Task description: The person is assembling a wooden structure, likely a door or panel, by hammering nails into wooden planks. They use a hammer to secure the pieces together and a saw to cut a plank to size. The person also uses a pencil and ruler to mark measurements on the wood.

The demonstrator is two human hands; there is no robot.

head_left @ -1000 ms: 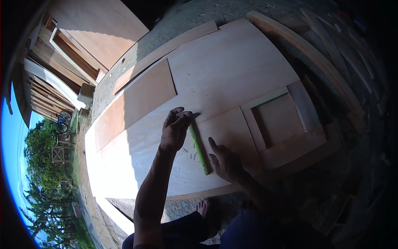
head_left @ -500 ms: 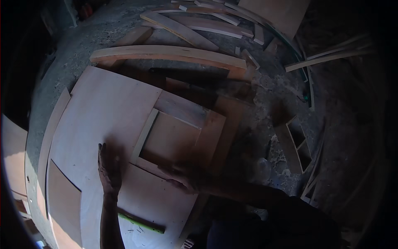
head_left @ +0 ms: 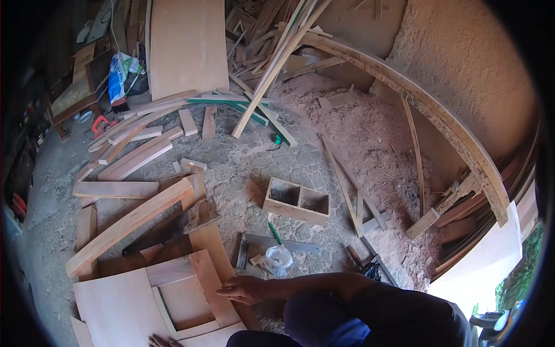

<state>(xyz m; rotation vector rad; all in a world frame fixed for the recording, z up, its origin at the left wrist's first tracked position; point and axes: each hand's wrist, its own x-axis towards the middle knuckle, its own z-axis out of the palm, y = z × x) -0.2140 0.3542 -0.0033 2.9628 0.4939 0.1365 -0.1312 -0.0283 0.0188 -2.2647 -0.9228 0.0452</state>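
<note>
right hand [head_left: 245,289] rests flat, fingers together, on the pale wooden door frame [head_left: 202,277]; left hand [head_left: 165,341], barely visible, state unclear. a splinter or slip looks likely.

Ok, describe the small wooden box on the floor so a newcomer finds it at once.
Start at the sawdust heap by the wall and come toward the person. The box sits alone on the bare floor above the handsaw. Unlike the loose planks around, it is an open tray with two compartments.
</note>
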